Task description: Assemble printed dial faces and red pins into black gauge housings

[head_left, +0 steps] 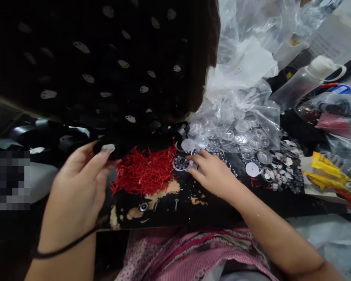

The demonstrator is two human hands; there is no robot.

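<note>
My left hand (77, 187) is raised over the left end of a black board (163, 207), its fingers curled with thumb and forefinger near a small dark thing I cannot make out. My right hand (212, 171) rests on the board with its fingers bent down onto small round dials, one dark dial (180, 162) lying by the fingertips. A heap of thin red pins (144, 171) lies between the two hands.
A dark spotted cloth (105, 58) hangs over the upper left. Clear plastic bags of round transparent covers (236, 125) pile behind the board. Loose white and dark discs (269, 168) lie at right, beside a yellow wrapper (336, 181) and a white bottle (307, 80).
</note>
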